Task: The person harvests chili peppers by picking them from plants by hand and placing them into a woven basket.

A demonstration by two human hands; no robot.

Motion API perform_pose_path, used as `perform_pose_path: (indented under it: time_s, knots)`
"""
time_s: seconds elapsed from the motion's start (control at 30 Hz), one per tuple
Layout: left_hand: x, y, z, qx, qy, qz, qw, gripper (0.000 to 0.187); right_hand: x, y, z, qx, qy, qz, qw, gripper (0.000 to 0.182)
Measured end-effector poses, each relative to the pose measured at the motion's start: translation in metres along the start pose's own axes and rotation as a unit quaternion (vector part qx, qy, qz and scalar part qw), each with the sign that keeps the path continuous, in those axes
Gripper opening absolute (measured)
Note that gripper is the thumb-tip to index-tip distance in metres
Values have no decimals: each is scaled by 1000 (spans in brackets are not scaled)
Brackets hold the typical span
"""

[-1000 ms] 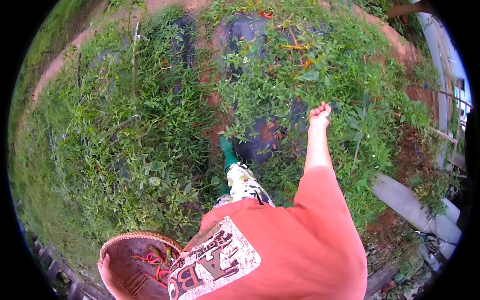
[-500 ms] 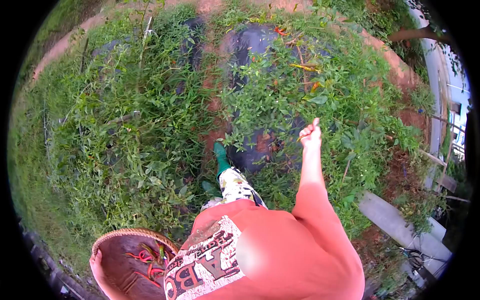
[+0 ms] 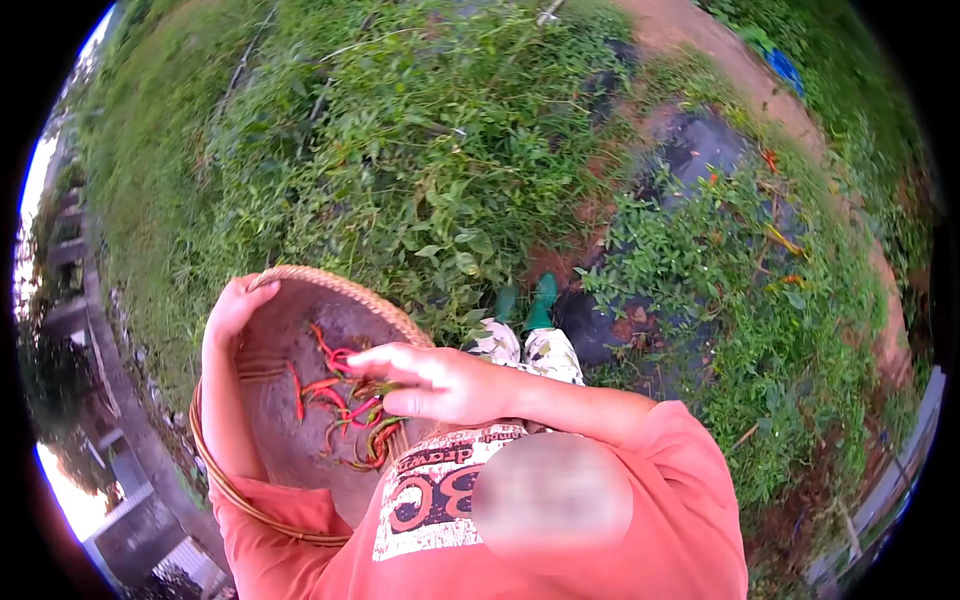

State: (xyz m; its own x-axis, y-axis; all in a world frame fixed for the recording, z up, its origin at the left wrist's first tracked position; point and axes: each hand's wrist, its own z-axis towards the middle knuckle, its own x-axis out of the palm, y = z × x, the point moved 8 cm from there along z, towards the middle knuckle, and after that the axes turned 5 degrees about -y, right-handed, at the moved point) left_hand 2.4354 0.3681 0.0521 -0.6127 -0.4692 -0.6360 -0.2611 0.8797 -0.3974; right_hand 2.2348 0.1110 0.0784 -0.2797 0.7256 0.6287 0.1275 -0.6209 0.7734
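Observation:
At the left of the view, a round woven basket (image 3: pixel 345 288) rests against my body, its handle loop round my left forearm. My left hand (image 3: pixel 238 303) is closed on the basket's far rim, thumb over the edge. Several red chili peppers (image 3: pixel 322 385), some partly green, lie inside. Over them reaches my right hand (image 3: pixel 432 380), fingers stretched out and thumb apart. Something greenish shows between thumb and fingers; it looks like a pepper lying below in the basket. The right hand hides part of the pile.
Leafy pepper plants (image 3: pixel 690 265) grow on black plastic mulch (image 3: pixel 705 150) to the right, with some ripe peppers showing. Dense greenery fills the left. My green boots (image 3: pixel 542 300) stand on a soil strip between the rows. A dirt path (image 3: pixel 690 30) runs along the far right.
My right hand has come from the plants on the right, where its fingers were closed, to above the peppers with fingers extended. The view has turned left and the basket sits higher in it.

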Motion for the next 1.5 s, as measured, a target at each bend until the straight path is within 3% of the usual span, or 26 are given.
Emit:
perform_pose_path:
  time_s: [0.03,0.07,0.1,0.13,0.2,0.27,0.33,0.4,0.47,0.57,0.73,0.8,0.83,0.93,1.0,1.07,1.13,1.2,1.27,1.4,1.5]
  knots:
    - [-4,2,-2,-2,-6,-3,1000,28,1,-10,7,-116,-6,-247,962,49]
    - [-9,2,-3,5,-15,29,999,27,-12,-22,6,-121,-38,-280,952,49]
    - [-13,4,-3,11,-22,61,998,26,-33,-23,5,-37,-65,-220,973,44]
    - [-19,15,-3,27,-33,27,999,27,-60,-42,-2,3,-156,-42,987,34]
    - [-26,33,1,55,-30,-35,997,28,-135,-43,-37,-2,-336,41,941,25]
    - [-38,60,-4,49,-42,-84,994,31,-208,-36,-107,-58,-539,95,835,21]
    - [-55,90,-8,39,-61,-116,991,33,-262,-30,-202,-152,-696,176,680,18]
    - [-67,116,-10,30,-86,-130,987,36,-294,-28,-290,-243,-777,195,546,22]
    - [-79,138,-13,22,-97,-145,984,37,-311,-27,-355,-305,-818,173,456,25]
    - [-78,132,-10,19,-72,-158,985,37,-325,-3,-388,-327,-850,117,396,29]
    - [-81,120,-7,19,-34,-168,985,38,-337,40,-385,-334,-852,56,399,33]
    - [-83,116,-5,20,-23,-169,985,38,-346,49,-375,-313,-839,63,441,33]
    - [-84,113,-4,21,-19,-169,985,38,-352,54,-369,-255,-839,36,479,42]
    - [-85,107,2,27,-1,-169,985,38,-353,58,-367,-231,-849,41,474,42]
    - [-86,105,8,28,5,-168,985,39,-354,63,-374,-248,-858,33,448,38]
    - [-92,110,15,29,-2,-165,986,39,-353,81,-369,-275,-816,-6,508,35]
    - [-99,114,25,32,-29,-152,987,40,-348,83,-373,-265,-830,-9,491,27]
    - [-96,108,27,41,-17,-159,986,40,-349,85,-383,-371,-793,30,483,27]
    - [-94,99,26,44,-14,-148,988,40,-348,87,-386,-392,-765,65,507,29]
    - [-95,91,29,50,-12,-155,987,41,-365,66,-399,-335,-778,125,516,36]
    - [-95,83,32,51,3,-172,984,41,-365,72,-402,-286,-805,43,517,33]
